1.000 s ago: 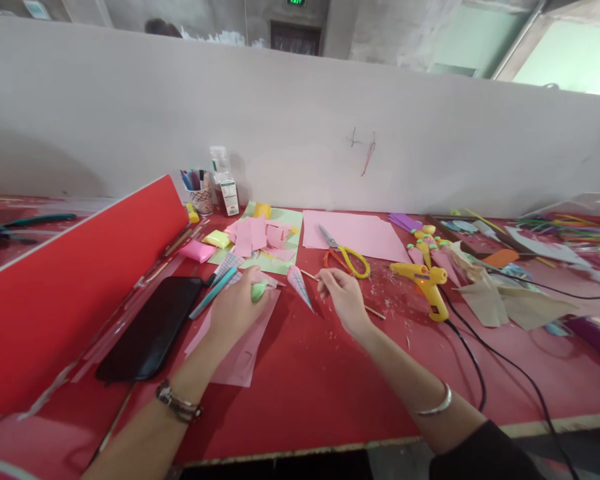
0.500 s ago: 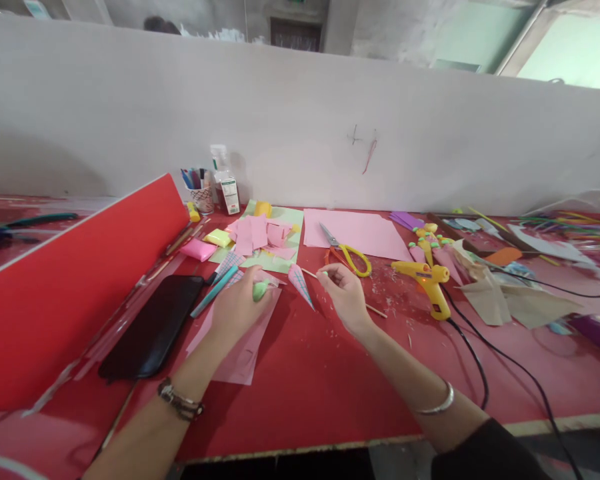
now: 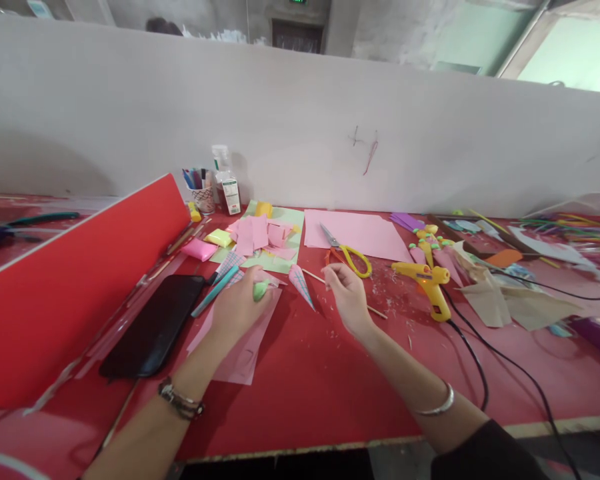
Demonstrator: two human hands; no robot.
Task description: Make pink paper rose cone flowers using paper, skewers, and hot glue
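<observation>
Green lump [image 3: 260, 291] in left hand [image 3: 237, 308] (fingertips)

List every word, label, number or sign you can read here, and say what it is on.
No text reads clearly.
Green sign at the top edge: cut off by the frame, unreadable.
Bottle label: print too small to read.
Wall scribble: pen marks, no letters.
Glue gun: no legible marking.
</observation>
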